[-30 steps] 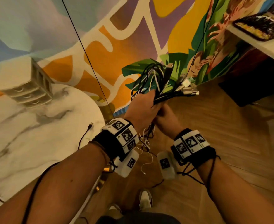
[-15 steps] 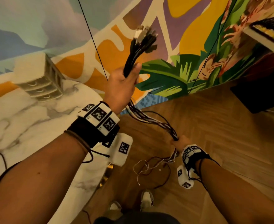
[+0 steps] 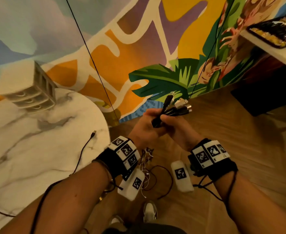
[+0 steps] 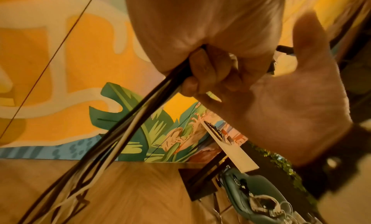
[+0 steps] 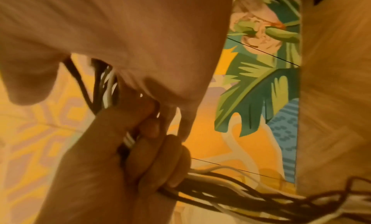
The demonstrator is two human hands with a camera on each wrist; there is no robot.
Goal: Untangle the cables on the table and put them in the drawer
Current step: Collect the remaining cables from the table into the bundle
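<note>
A bundle of black and white cables (image 3: 177, 108) is held over the wooden floor, right of the round marble table (image 3: 29, 157). Its plug ends fan out up and to the right. My left hand (image 3: 147, 127) and right hand (image 3: 171, 123) meet and both grip the bundle just below the plugs. The loose lengths (image 3: 147, 159) hang tangled between my wrists down to the floor. In the left wrist view the cables (image 4: 130, 127) run down-left out of curled fingers (image 4: 204, 73). The right wrist view shows the bundle (image 5: 230, 191) leaving a closed fist. A small white drawer unit (image 3: 30, 95) stands on the table's far side, its drawers closed.
One black cable (image 3: 83, 149) lies on the table near its right edge. A white shelf (image 3: 277, 49) with a dark tray juts in at top right, above dark furniture (image 3: 265, 98). The painted wall is close ahead. My shoes (image 3: 149, 211) are below.
Half a second ago my left hand held the plug ends high while my right slid low along the cables. The hands have come back together in front of me, gripping near the plugs.
</note>
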